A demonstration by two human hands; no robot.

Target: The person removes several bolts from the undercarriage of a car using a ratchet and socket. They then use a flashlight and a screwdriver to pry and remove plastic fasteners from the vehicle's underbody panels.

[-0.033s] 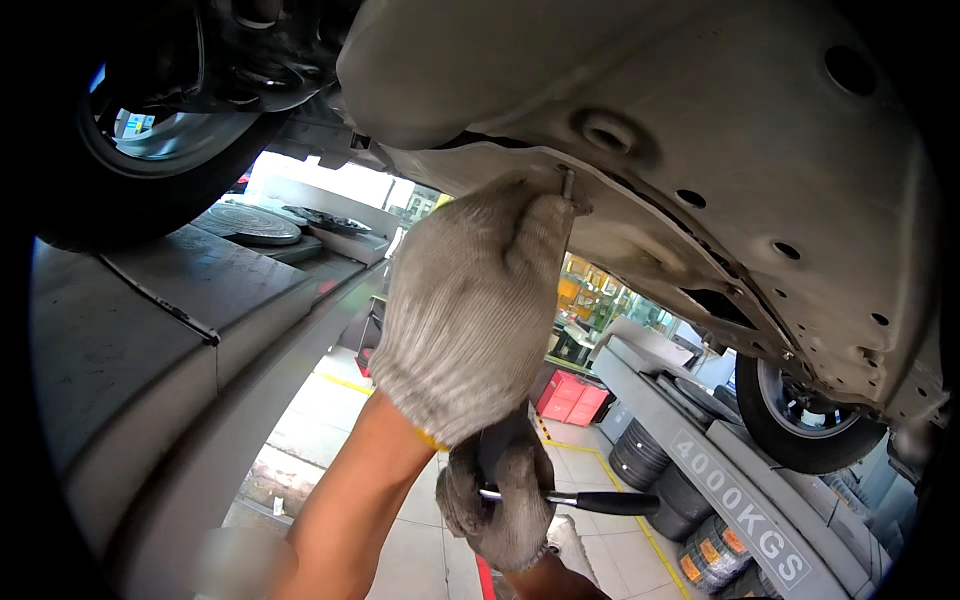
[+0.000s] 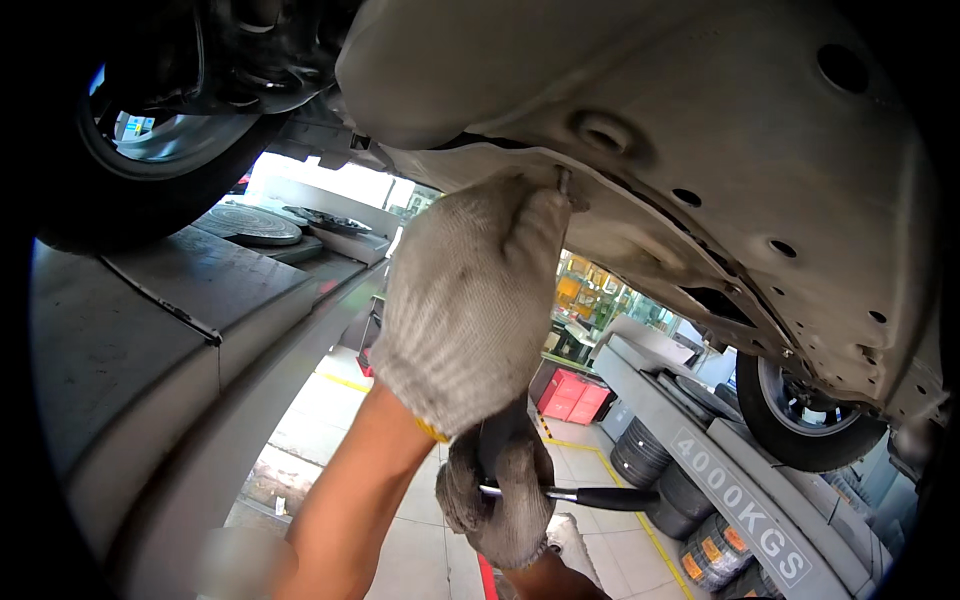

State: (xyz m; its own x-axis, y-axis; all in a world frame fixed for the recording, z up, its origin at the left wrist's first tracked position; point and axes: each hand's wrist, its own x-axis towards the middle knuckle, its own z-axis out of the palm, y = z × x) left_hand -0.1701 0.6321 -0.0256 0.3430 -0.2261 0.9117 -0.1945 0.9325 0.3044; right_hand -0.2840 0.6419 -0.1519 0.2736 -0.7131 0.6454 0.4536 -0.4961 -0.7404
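Observation:
My left hand (image 2: 470, 300), in a pale knitted glove, reaches up against the car's underbody panel (image 2: 720, 100). Its fingers are closed, and a short metal piece (image 2: 564, 182), like a bolt or pin, shows at the fingertips; most of it is hidden. Below and partly behind it is my right hand (image 2: 510, 505), in a dirtier knitted glove. It is closed round a ratchet wrench (image 2: 605, 498), whose black handle points to the right. The ratchet's head end is hidden by the gloved fingers.
One wheel (image 2: 150, 190) hangs at upper left above a grey lift platform (image 2: 170, 290); another wheel (image 2: 800, 415) is at right above a second lift beam (image 2: 720, 480). Stacked tyres (image 2: 640, 455) and a red cabinet (image 2: 572, 395) stand on the tiled floor (image 2: 420, 540).

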